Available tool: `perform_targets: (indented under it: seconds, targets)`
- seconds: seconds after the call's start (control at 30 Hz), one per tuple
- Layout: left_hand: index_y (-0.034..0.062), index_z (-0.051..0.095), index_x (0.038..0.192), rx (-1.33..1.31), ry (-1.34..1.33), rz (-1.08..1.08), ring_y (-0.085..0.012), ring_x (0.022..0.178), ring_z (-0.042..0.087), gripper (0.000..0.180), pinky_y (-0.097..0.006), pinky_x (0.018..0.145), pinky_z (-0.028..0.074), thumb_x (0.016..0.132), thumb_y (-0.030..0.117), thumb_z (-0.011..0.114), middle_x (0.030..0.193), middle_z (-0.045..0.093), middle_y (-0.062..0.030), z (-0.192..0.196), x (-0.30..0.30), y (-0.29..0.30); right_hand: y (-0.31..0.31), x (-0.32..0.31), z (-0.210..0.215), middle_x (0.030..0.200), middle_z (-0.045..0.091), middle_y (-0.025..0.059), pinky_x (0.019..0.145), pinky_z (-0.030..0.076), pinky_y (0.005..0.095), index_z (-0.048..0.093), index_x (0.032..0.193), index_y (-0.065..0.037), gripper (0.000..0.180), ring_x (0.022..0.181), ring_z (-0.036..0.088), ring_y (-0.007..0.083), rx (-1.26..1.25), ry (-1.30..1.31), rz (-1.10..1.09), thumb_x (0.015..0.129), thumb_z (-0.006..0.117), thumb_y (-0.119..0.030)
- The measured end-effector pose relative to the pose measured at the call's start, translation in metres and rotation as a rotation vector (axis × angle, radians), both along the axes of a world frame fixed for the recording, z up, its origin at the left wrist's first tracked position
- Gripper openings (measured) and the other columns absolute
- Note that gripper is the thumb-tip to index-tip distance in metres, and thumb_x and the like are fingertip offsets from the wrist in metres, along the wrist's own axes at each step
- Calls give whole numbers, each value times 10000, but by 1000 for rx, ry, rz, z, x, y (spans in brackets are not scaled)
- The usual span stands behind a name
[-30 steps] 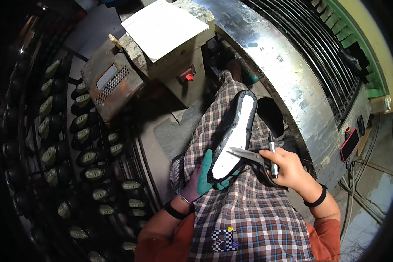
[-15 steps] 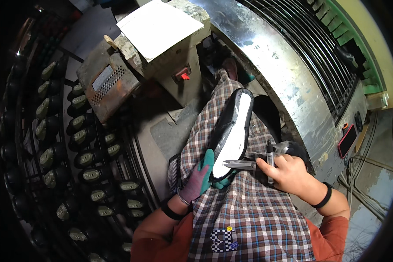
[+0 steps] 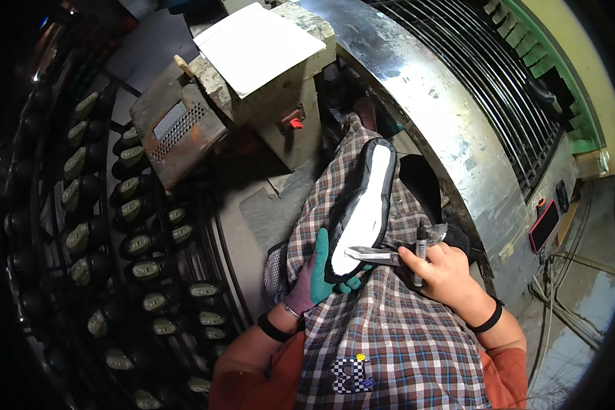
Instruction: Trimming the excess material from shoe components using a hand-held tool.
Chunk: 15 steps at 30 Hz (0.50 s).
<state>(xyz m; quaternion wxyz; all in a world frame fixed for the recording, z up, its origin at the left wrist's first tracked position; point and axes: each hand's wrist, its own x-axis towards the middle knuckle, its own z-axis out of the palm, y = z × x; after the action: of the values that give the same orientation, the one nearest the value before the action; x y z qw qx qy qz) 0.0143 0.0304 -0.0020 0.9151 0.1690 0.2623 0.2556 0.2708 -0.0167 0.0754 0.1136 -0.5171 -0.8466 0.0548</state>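
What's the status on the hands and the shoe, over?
Left hand, gloved, grips shoe at its heel. Right hand holds scissors and a marker. Nothing obstructing.

One black shoe (image 3: 362, 212), one pair of scissors (image 3: 374, 255), one marker (image 3: 420, 251), dozens of racked shoe lasts (image 3: 147, 270)

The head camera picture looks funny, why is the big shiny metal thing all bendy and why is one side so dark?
In the head view, the fisheye lens curves the straight metal panel toward the rim; light glares off it on the right, while the racks of shoe lasts on the left sit in deep shadow. The shoe sole in the middle is sharp and well lit.
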Motion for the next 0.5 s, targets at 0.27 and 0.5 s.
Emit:
perform_targets:
  seconds: [0.27,0.5]
  targets:
    - [21,359,1395,4,-83,74,-170,907,626,497,-298,685,538,974,233,516,1128,613,-120,-13,-15,-4,12,-14,-52,947,613,87,701,500,293,553,1210,-38,425,756,617,175,-244,947,-310,821,697,-133]
    - [65,277,1463,991,639,-546,-287,1205,536,825,-376,1015,419,799,241,733,1335,518,-161,47,-48,45,28,35,-57,863,515,12,485,352,187,419,1312,-144,425,589,430,62,-716,2149,-572,955,527,-349]
